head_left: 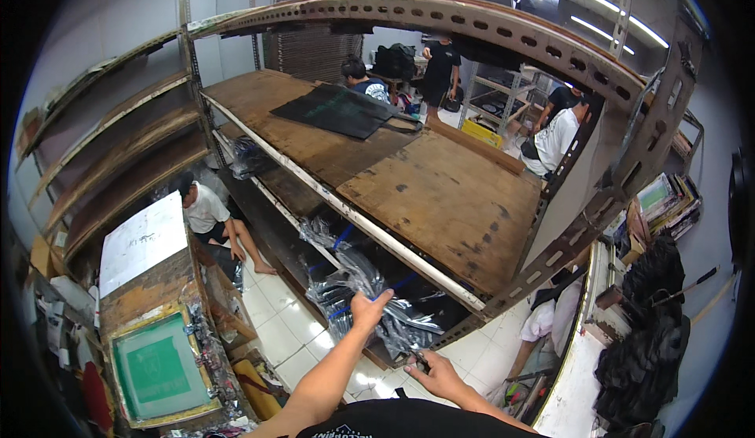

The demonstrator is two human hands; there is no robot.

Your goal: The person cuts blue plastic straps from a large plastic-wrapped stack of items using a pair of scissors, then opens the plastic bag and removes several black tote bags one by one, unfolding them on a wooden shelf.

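Clear, crinkled plastic packaging (358, 273) with dark contents and blue strips lies along the front of a lower shelf. My left hand (368, 311) is closed on this plastic, its thumb on top and its other fingers hidden beneath. Lower and to the right, my right hand (438, 375) is by the shelf's front corner with its fingers curled together. A small dark piece shows at its fingertips, too unclear to name, close to the end of the plastic.
The rack's wooden upper shelf (448, 194) carries a flat black sheet (338, 110). A metal upright (582, 226) stands at right. At left are a green screen-printing frame (161, 363) and a seated person (208, 214). Black cloth (645, 336) is piled at right. Several people are beyond the rack.
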